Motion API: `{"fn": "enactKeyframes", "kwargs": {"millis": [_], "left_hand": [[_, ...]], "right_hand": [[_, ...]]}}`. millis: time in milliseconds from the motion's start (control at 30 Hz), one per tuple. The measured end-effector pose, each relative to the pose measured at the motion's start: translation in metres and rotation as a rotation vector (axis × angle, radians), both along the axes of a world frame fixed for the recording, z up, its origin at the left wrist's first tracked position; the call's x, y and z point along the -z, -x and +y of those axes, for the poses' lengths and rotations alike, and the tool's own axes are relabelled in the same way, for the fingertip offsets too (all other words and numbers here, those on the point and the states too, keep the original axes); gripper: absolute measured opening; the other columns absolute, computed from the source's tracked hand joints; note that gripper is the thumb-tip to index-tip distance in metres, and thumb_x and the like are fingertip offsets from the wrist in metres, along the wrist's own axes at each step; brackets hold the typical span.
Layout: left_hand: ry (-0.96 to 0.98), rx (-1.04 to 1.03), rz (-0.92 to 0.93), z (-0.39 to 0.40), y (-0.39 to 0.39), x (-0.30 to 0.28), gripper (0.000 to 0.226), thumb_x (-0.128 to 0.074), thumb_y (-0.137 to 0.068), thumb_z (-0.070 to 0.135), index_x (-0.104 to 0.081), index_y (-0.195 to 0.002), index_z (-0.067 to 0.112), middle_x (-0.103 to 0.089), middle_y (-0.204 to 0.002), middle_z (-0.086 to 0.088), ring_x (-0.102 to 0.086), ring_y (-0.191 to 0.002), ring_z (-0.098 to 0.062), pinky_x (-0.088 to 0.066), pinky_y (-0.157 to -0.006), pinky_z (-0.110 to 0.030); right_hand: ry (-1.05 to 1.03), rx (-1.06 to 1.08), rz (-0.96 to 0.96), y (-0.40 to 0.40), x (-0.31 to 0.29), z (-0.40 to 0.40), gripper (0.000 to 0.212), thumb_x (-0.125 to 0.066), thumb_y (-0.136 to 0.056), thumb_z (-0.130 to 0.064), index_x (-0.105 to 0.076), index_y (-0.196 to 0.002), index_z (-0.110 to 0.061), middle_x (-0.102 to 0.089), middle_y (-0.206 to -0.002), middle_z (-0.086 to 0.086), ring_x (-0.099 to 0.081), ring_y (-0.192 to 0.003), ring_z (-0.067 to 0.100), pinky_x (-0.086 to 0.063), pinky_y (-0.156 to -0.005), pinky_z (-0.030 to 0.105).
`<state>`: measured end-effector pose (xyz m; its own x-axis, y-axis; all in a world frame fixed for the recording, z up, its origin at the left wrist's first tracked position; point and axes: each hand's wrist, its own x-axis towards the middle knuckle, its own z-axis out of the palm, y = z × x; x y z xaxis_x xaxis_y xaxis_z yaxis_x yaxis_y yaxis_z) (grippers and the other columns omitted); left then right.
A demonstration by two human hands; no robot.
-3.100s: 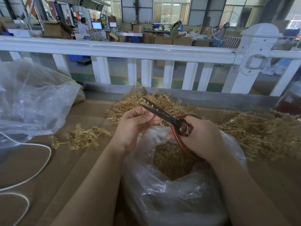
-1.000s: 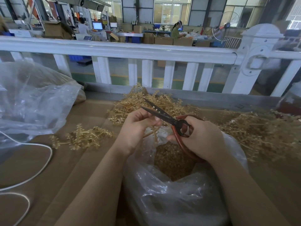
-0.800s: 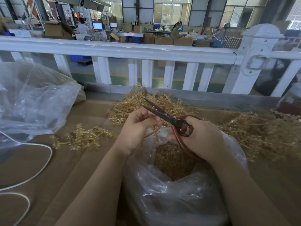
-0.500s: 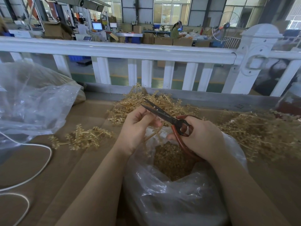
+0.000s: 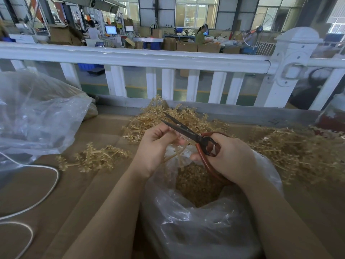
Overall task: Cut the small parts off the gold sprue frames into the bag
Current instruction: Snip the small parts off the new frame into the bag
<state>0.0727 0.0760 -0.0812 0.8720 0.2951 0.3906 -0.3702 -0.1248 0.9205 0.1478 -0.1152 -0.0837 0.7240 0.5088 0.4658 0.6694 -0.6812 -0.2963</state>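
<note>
No legible text, label, brand or number anywhere; monitor screens [image 5: 110, 29] at upper left of the frame glow, too small and blurred to read.

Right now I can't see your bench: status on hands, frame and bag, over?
Left hand pinching a frame over the bag. Right hand gripping scissors, blades open. Nothing in the way.
</note>
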Motion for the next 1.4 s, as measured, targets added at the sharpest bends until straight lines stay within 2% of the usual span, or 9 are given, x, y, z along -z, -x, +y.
{"fn": "enactKeyframes", "kwargs": {"millis": [367, 567, 700, 833, 1000, 1167, 1233, 1300, 1400], "left_hand": [[-0.053, 0.013, 0.018, -0.003, 0.0, -0.002, 0.016, -0.05, -0.098, -0.004, -0.064, -0.091, -0.01, -0.066, -0.074, -0.011, -0.063, -0.076, -0.024, -0.05, -0.082, -0.042], [-0.025, 0.042, 0.019, -0.004, 0.002, -0.005, 0.022, -0.049, -0.098, -0.004, -0.061, -0.082, 0.004, -0.059, -0.072, -0.005, -0.057, -0.074, -0.023, -0.047, -0.081, -0.039], [-0.025, 0.064, 0.013, -0.004, 0.002, -0.005, 0.019, -0.05, -0.099, -0.001, -0.064, -0.088, 0.004, -0.058, -0.076, -0.01, -0.056, -0.07, -0.013, -0.047, -0.072, -0.022], [-0.054, 0.094, 0.02, -0.007, 0.002, -0.005, 0.021, -0.052, -0.1, 0.005, -0.067, -0.087, 0.012, -0.062, -0.073, -0.002, -0.056, -0.066, -0.006, -0.045, -0.065, -0.016], [-0.049, 0.114, 0.063, -0.008, 0.0, -0.004, 0.01, -0.06, -0.096, 0.008, -0.069, -0.099, 0.013, -0.069, -0.08, -0.006, -0.057, -0.063, -0.008, -0.047, -0.06, -0.019], [0.392, 0.173, 0.263, -0.006, 0.0, -0.007, 0.071, -0.082, -0.064, 0.022, -0.053, -0.127, 0.008, -0.071, -0.101, -0.012, -0.07, -0.072, -0.017, -0.054, -0.062, -0.029], [0.499, 0.214, 0.325, -0.006, 0.0, -0.006, 0.062, -0.082, -0.062, 0.011, -0.058, -0.118, 0.005, -0.072, -0.095, -0.011, -0.072, -0.073, -0.019, -0.057, -0.059, -0.03], [0.51, 0.277, 0.34, -0.008, 0.0, -0.004, 0.034, -0.077, -0.064, -0.001, -0.068, -0.096, 0.006, -0.073, -0.084, -0.012, -0.071, -0.071, -0.02, -0.058, -0.059, -0.029], [0.443, 0.283, 0.32, -0.01, -0.001, -0.004, 0.015, -0.074, -0.065, -0.003, -0.073, -0.075, 0.008, -0.07, -0.077, -0.015, -0.067, -0.064, -0.018, -0.056, -0.059, -0.025]], "right_hand": [[-0.052, -0.018, 0.017, 0.002, -0.003, 0.0, 0.079, -0.03, -0.055, -0.105, -0.058, -0.081, -0.036, -0.055, -0.063, -0.022, -0.05, -0.057, -0.005, -0.032, -0.05, 0.014], [-0.075, -0.013, 0.036, 0.002, -0.004, -0.001, 0.079, -0.032, -0.055, -0.105, -0.058, -0.075, -0.033, -0.055, -0.059, -0.02, -0.051, -0.055, -0.003, -0.033, -0.049, 0.015], [-0.194, -0.041, 0.181, 0.004, -0.007, 0.003, 0.072, -0.045, -0.051, -0.103, -0.059, -0.073, -0.036, -0.063, -0.071, -0.027, -0.059, -0.069, -0.006, -0.037, -0.054, 0.018], [-0.34, -0.073, 0.319, 0.004, -0.009, 0.006, 0.049, -0.068, -0.057, -0.081, -0.066, -0.073, -0.034, -0.066, -0.074, -0.029, -0.061, -0.07, -0.007, -0.043, -0.053, 0.015], [-0.413, -0.139, 0.447, 0.002, -0.007, 0.009, 0.015, -0.083, -0.079, -0.03, -0.069, -0.072, -0.031, -0.071, -0.072, -0.02, -0.066, -0.066, 0.0, -0.047, -0.055, 0.009], [-0.667, -0.146, 0.537, 0.002, -0.008, 0.008, 0.012, -0.08, -0.084, -0.019, -0.072, -0.075, -0.023, -0.074, -0.068, -0.002, -0.071, -0.063, 0.012, -0.055, -0.063, 0.018], [-0.745, -0.165, 0.563, 0.002, -0.009, 0.008, 0.009, -0.077, -0.087, -0.017, -0.073, -0.08, -0.017, -0.074, -0.067, 0.0, -0.071, -0.064, 0.011, -0.052, -0.064, 0.012], [-0.758, -0.159, 0.559, 0.003, -0.009, 0.009, 0.011, -0.077, -0.087, -0.016, -0.073, -0.077, -0.018, -0.074, -0.067, -0.001, -0.07, -0.065, 0.007, -0.049, -0.064, 0.009], [-0.696, -0.138, 0.547, 0.004, -0.01, 0.009, 0.015, -0.08, -0.084, -0.024, -0.075, -0.07, -0.021, -0.075, -0.07, -0.004, -0.07, -0.068, 0.007, -0.052, -0.069, 0.015]]}}
